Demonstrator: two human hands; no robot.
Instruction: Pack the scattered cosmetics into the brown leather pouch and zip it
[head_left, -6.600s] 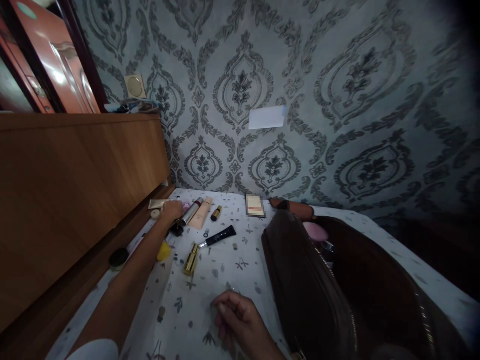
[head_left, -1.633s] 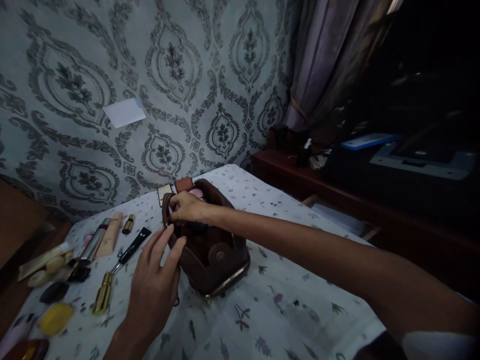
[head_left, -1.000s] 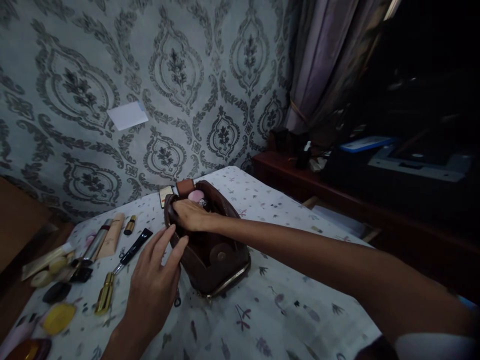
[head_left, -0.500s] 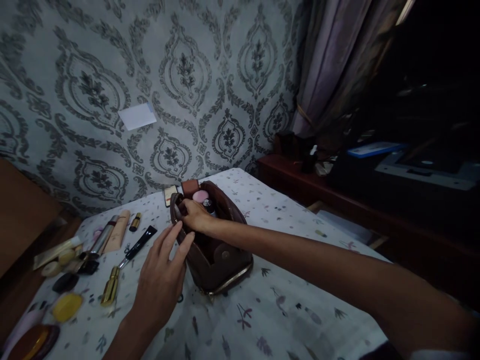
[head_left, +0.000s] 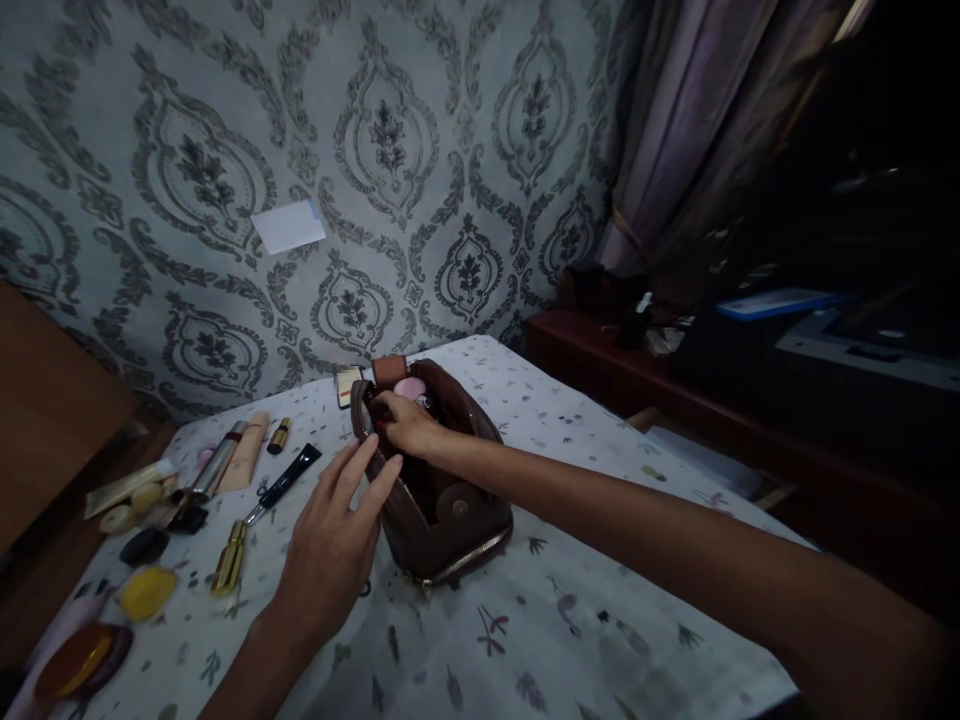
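Observation:
A brown makeup bag (head_left: 442,545) lies unzipped on the patterned cloth, its mouth facing up. My right hand (head_left: 411,425) reaches inside it near the left inner wall, with the fingers curled; what the fingertips hold, if anything, is hidden. Resting by the bag's left rim, my left hand (head_left: 337,535) has its fingers spread and nothing in it. A pink round thing (head_left: 410,388) shows inside the bag at the far end, beside a dark item with a shiny top. Left of my left hand lie a black tube (head_left: 289,482) and a gold bottle (head_left: 230,560).
Several cosmetics lie on the left, among them a beige tube (head_left: 245,452), a small amber bottle (head_left: 279,436), a yellow round item (head_left: 148,594) and an orange-lidded jar (head_left: 75,660). A brown case (head_left: 389,370) stands behind the bag. The wall borders the cloth's far side.
The view has shifted slightly, so everything sits a little further right. My right hand still reaches inside the bag, its fingers slightly repositioned; my left hand stays by the rim.

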